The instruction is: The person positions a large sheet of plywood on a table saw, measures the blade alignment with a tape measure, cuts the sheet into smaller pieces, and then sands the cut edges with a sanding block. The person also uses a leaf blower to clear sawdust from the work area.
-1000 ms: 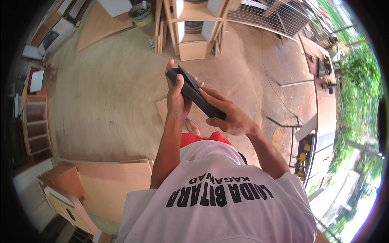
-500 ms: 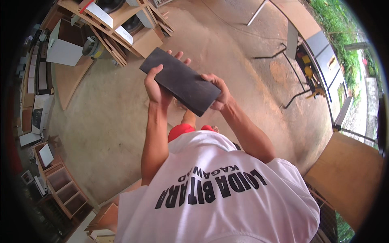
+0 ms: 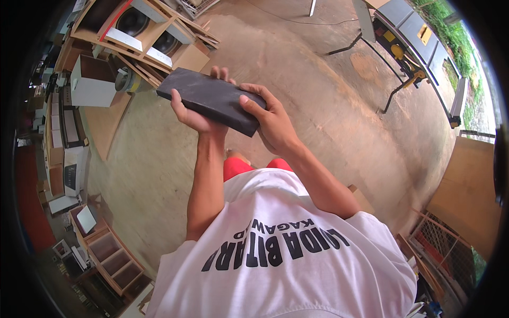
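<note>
You are holding a flat, dark grey rectangular board (image 3: 212,100) in both hands, raised in front of your chest at about 11 o'clock from the picture's centre. Your left hand (image 3: 197,117) cups it from below, with the fingers (image 3: 218,73) curled up over its far long edge. Your right hand (image 3: 275,123) clamps the board's near right corner, thumb on top and the other fingers wrapped around the end. The board tilts, its left end higher and farther from you, its right end lower and nearer.

Nothing stands between the board and your eyes; your own forearms rise to it from your white printed shirt (image 3: 286,254) at 6 o'clock.

Below the board lies the bare concrete floor (image 3: 328,95). At 11 o'clock, well beyond the board, wooden speaker cabinets (image 3: 140,26) with round black openings lean among stacked plywood panels (image 3: 106,119). At 9 o'clock, pale shelving units (image 3: 63,159) line the wall, and at 7 o'clock a small wooden shelf box (image 3: 108,254) sits on the floor. At 1 o'clock a grey table saw on black legs (image 3: 408,37) stands well apart. At 4 o'clock a brown plywood sheet (image 3: 466,196) leans upright.
</note>
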Demonstrator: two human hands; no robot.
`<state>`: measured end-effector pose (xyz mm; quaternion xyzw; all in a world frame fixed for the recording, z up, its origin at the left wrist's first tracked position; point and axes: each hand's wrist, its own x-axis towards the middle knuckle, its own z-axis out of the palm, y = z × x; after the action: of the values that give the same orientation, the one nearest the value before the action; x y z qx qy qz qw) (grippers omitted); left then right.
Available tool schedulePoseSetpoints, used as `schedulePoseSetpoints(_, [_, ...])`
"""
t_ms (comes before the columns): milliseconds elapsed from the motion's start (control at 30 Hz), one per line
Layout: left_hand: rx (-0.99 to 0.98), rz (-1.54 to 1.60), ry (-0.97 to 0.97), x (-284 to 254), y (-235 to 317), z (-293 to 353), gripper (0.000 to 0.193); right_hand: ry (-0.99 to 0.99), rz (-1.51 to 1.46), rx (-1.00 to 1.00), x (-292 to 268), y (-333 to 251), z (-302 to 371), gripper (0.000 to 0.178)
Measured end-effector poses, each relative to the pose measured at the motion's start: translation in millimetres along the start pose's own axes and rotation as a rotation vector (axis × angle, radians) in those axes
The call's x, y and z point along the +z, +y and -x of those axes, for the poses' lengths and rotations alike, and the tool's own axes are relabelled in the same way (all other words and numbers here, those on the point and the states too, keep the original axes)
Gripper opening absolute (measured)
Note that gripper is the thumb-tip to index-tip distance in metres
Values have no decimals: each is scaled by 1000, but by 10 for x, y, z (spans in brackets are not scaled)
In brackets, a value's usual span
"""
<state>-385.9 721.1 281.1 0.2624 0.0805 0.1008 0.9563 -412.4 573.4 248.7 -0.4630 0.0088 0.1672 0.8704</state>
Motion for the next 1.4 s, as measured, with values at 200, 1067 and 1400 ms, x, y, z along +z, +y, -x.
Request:
schedulePoseSetpoints(200, [-23,-160,182,184,238,65,79,-285,807,-229,-14,-554,178,82])
schedulePoseSetpoints(1067, [229,-386,-288,-687,1970,-63,57,-474,-62,286,1269,929,-105,96])
schedulePoseSetpoints(1400, [-208,-23,-52,-1091,1589,-152,52,-569,515,-58,1537,94,193,89])
